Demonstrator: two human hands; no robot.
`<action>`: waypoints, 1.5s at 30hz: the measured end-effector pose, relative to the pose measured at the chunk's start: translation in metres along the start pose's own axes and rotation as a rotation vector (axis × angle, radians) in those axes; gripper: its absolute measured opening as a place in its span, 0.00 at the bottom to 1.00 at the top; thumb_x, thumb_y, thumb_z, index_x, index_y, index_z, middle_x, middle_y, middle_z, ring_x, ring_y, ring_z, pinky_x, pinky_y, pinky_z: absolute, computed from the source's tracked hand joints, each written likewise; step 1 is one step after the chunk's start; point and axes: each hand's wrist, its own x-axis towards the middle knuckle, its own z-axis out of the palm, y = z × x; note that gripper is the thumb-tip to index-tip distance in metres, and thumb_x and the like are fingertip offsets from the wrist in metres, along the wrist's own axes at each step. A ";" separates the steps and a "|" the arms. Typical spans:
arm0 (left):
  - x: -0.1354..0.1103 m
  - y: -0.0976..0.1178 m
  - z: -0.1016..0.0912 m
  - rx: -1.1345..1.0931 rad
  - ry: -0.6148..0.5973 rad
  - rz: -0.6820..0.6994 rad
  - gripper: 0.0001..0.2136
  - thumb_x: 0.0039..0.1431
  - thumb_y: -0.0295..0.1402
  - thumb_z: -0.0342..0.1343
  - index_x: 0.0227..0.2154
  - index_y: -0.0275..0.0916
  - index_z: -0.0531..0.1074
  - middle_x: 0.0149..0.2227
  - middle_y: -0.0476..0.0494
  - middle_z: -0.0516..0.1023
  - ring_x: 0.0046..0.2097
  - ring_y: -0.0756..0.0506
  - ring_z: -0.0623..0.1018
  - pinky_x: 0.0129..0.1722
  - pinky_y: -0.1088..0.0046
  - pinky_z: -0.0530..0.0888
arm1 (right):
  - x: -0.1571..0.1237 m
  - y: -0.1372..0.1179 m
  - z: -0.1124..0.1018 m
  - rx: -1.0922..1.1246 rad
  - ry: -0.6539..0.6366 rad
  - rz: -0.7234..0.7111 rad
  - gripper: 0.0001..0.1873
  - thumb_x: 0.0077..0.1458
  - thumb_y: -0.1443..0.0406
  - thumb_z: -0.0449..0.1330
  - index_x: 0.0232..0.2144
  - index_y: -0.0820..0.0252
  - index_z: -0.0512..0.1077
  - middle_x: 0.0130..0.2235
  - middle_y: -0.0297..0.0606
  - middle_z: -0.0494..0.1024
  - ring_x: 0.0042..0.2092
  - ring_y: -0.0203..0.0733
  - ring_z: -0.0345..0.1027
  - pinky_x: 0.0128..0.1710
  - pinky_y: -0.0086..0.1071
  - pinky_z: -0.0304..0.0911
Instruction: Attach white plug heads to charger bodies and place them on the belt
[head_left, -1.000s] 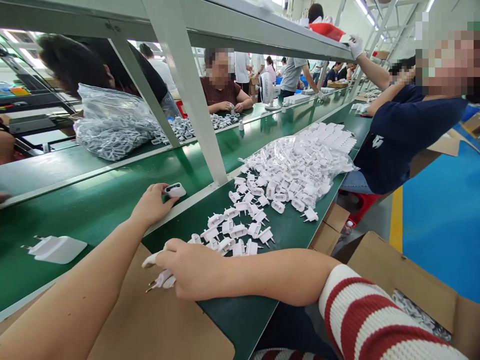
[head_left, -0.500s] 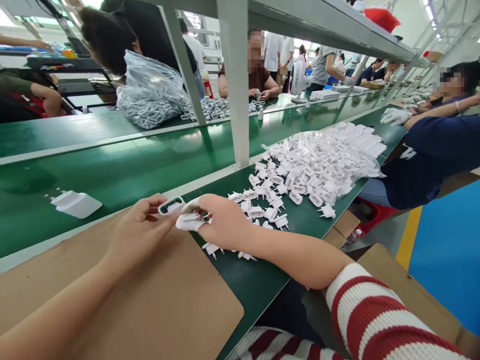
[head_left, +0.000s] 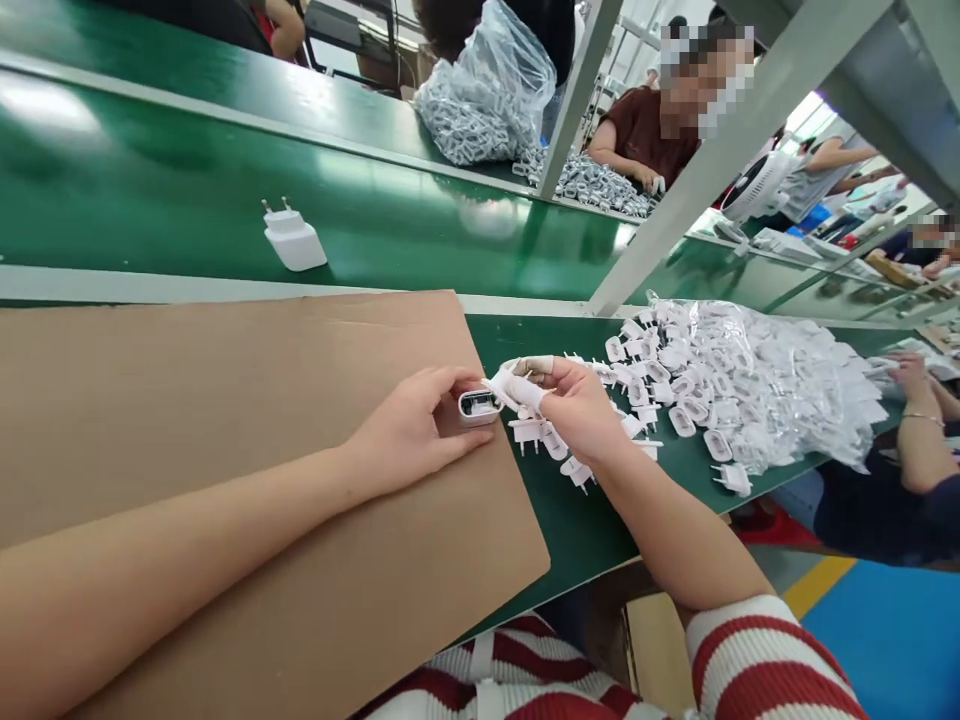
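My left hand is closed round a white charger housing, held low over the cardboard sheet near its right edge. The housing's open end faces me, and metal and dark parts show inside. My right hand wears white covers on thumb and forefinger. Its fingers pinch together at the housing's right side; whatever lies between them is hidden. Just beyond and below that hand lie loose white plug pieces with pins, spread over the green bench.
A clear bag of white pieces lies to the right. One finished-looking white charger rests on the green belt. A slanted grey post rises behind the bench. Co-workers sit opposite, near a bag of grey parts, and at far right.
The view has swung left and down. Both hands now appear lower, at the cardboard's right edge, and the housing is still in my left hand. My right fingers have come to the housing's side.
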 end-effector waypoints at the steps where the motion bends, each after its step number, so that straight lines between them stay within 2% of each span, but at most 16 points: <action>1: 0.001 -0.001 -0.001 0.001 -0.006 0.018 0.23 0.59 0.51 0.67 0.52 0.43 0.78 0.47 0.44 0.82 0.45 0.41 0.79 0.46 0.64 0.76 | -0.002 0.000 0.001 -0.034 0.011 -0.051 0.18 0.38 0.63 0.79 0.35 0.57 0.83 0.35 0.34 0.84 0.31 0.33 0.71 0.31 0.29 0.70; 5: 0.005 -0.004 -0.003 -0.031 -0.029 0.083 0.16 0.64 0.50 0.63 0.45 0.44 0.81 0.41 0.46 0.82 0.43 0.42 0.77 0.45 0.65 0.73 | -0.005 0.004 -0.001 -0.110 -0.054 -0.230 0.17 0.48 0.60 0.76 0.41 0.54 0.80 0.40 0.35 0.84 0.35 0.37 0.76 0.38 0.35 0.76; 8: 0.006 -0.005 -0.003 -0.039 -0.020 0.124 0.17 0.63 0.49 0.64 0.46 0.43 0.80 0.40 0.46 0.82 0.43 0.41 0.77 0.45 0.64 0.72 | -0.005 0.009 -0.003 -0.200 -0.124 -0.328 0.13 0.52 0.60 0.75 0.38 0.54 0.77 0.42 0.37 0.83 0.42 0.41 0.78 0.43 0.38 0.77; 10: 0.006 -0.006 -0.002 -0.035 -0.016 0.136 0.17 0.62 0.49 0.65 0.46 0.42 0.80 0.42 0.45 0.82 0.45 0.40 0.77 0.46 0.64 0.72 | -0.005 0.011 -0.005 -0.348 -0.084 -0.441 0.09 0.58 0.62 0.71 0.41 0.53 0.77 0.44 0.38 0.82 0.43 0.41 0.77 0.45 0.39 0.76; 13: 0.007 -0.008 0.000 -0.010 -0.017 0.142 0.17 0.64 0.49 0.64 0.43 0.40 0.80 0.40 0.44 0.82 0.45 0.40 0.76 0.45 0.63 0.72 | -0.006 0.010 -0.008 -0.544 0.042 -0.639 0.18 0.61 0.65 0.68 0.53 0.50 0.75 0.52 0.40 0.80 0.45 0.40 0.76 0.50 0.40 0.76; 16: 0.008 -0.010 0.000 -0.024 -0.019 0.147 0.15 0.65 0.48 0.63 0.40 0.40 0.81 0.38 0.43 0.81 0.43 0.41 0.76 0.44 0.63 0.72 | -0.009 0.006 -0.010 -0.657 0.095 -0.717 0.16 0.59 0.65 0.70 0.50 0.50 0.76 0.48 0.38 0.81 0.43 0.40 0.77 0.46 0.38 0.77; 19: 0.010 -0.011 -0.005 -0.074 -0.082 0.160 0.13 0.64 0.46 0.62 0.39 0.41 0.81 0.40 0.43 0.81 0.45 0.40 0.76 0.47 0.63 0.73 | -0.010 0.004 -0.012 -0.722 0.078 -0.663 0.09 0.62 0.64 0.68 0.45 0.51 0.77 0.43 0.35 0.82 0.43 0.40 0.78 0.47 0.38 0.77; 21: 0.010 -0.010 -0.009 -0.088 -0.134 0.167 0.14 0.64 0.45 0.61 0.44 0.41 0.81 0.45 0.42 0.81 0.49 0.39 0.76 0.52 0.62 0.73 | -0.010 0.004 -0.013 -0.671 0.019 -0.512 0.10 0.63 0.63 0.66 0.47 0.52 0.76 0.46 0.36 0.82 0.44 0.39 0.79 0.47 0.36 0.77; 25: 0.007 -0.009 -0.008 -0.028 -0.127 0.094 0.38 0.52 0.55 0.71 0.61 0.42 0.71 0.60 0.37 0.73 0.60 0.33 0.71 0.63 0.53 0.69 | -0.011 0.004 -0.013 -0.460 -0.175 -0.159 0.13 0.62 0.60 0.66 0.48 0.54 0.73 0.50 0.40 0.79 0.40 0.38 0.78 0.39 0.32 0.75; 27: 0.007 -0.009 -0.005 0.004 -0.089 0.046 0.45 0.41 0.62 0.74 0.59 0.41 0.71 0.59 0.36 0.73 0.61 0.30 0.69 0.63 0.50 0.69 | -0.013 0.003 -0.012 -0.393 -0.234 -0.068 0.14 0.61 0.59 0.68 0.48 0.54 0.73 0.48 0.40 0.80 0.39 0.38 0.78 0.38 0.32 0.75; 29: 0.007 -0.009 -0.004 0.005 -0.061 0.024 0.39 0.42 0.63 0.73 0.51 0.41 0.74 0.53 0.37 0.74 0.58 0.31 0.71 0.59 0.52 0.72 | -0.015 0.001 -0.011 -0.390 -0.231 -0.051 0.15 0.60 0.58 0.69 0.48 0.53 0.74 0.47 0.40 0.80 0.39 0.38 0.78 0.39 0.33 0.75; 31: 0.007 -0.009 -0.005 -0.034 -0.085 0.034 0.29 0.51 0.58 0.70 0.46 0.41 0.76 0.49 0.39 0.76 0.54 0.35 0.74 0.54 0.57 0.75 | -0.014 0.001 -0.011 -0.442 -0.163 -0.127 0.17 0.57 0.59 0.71 0.48 0.54 0.75 0.48 0.40 0.82 0.41 0.40 0.79 0.40 0.34 0.77; 33: 0.007 -0.008 -0.008 -0.100 -0.162 0.074 0.23 0.58 0.51 0.66 0.50 0.41 0.76 0.50 0.40 0.77 0.52 0.38 0.76 0.51 0.61 0.76 | -0.012 0.001 -0.013 -0.511 -0.066 -0.249 0.20 0.54 0.59 0.73 0.48 0.53 0.77 0.48 0.40 0.83 0.44 0.42 0.81 0.45 0.36 0.78; 37: 0.008 -0.010 -0.010 -0.197 -0.169 0.067 0.29 0.59 0.47 0.66 0.61 0.43 0.72 0.57 0.40 0.77 0.55 0.38 0.77 0.57 0.62 0.75 | -0.008 0.004 -0.015 -0.630 0.053 -0.492 0.17 0.56 0.61 0.73 0.48 0.51 0.80 0.45 0.37 0.86 0.46 0.45 0.82 0.48 0.39 0.79; 41: 0.010 -0.009 -0.009 -0.207 -0.159 0.030 0.20 0.60 0.51 0.65 0.47 0.42 0.81 0.46 0.42 0.79 0.46 0.40 0.79 0.48 0.65 0.77 | -0.009 0.006 -0.010 -0.764 0.045 -0.733 0.12 0.63 0.66 0.67 0.48 0.49 0.82 0.44 0.36 0.86 0.43 0.42 0.81 0.45 0.37 0.77; 45: 0.012 -0.004 -0.010 -0.216 -0.179 0.070 0.17 0.62 0.50 0.62 0.43 0.43 0.83 0.43 0.43 0.79 0.44 0.41 0.79 0.45 0.68 0.76 | -0.010 0.011 -0.004 -0.885 -0.016 -0.837 0.13 0.67 0.66 0.62 0.51 0.48 0.81 0.45 0.39 0.86 0.43 0.43 0.80 0.45 0.39 0.76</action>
